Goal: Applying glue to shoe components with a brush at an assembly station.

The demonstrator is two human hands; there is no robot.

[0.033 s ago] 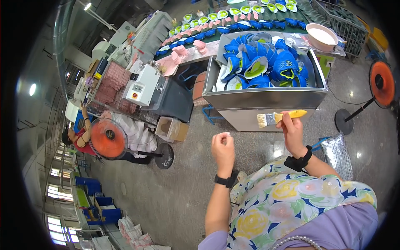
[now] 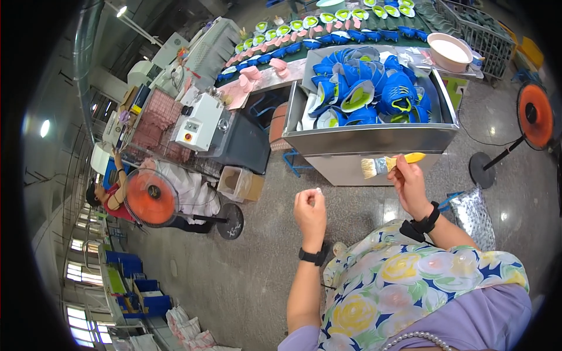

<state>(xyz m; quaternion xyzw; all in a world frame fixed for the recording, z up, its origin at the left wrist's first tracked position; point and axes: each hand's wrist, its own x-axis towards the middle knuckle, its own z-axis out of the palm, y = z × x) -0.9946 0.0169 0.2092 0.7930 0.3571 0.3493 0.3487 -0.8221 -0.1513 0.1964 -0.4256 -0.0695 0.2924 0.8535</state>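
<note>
A paintbrush [image 2: 373, 167] with a yellow handle and pale bristles is held by its handle in my right hand [image 2: 412, 188], bristles pointing left. My left hand [image 2: 311, 215] is raised to its left with the fingers curled together. A tiny whitish spot shows at its fingertips, too small to name. Both hands are in front of a metal bin [image 2: 374, 142], apart from it. Blue shoe uppers [image 2: 400, 92] with lime-green linings fill the bin in a heap.
Behind the bin, a long table carries rows of uppers [image 2: 313, 44] and pink pieces [image 2: 281, 68]. A pale basin [image 2: 449, 52] stands at its right. Orange fans stand right [image 2: 535, 112] and left [image 2: 152, 196]. Another person [image 2: 114, 196] is behind the left fan, near a boxy machine [image 2: 199, 123].
Both hands have shifted very slightly, my left one a little downward and leftward. The paintbrush stays in my right hand, its handle end a touch further left.
</note>
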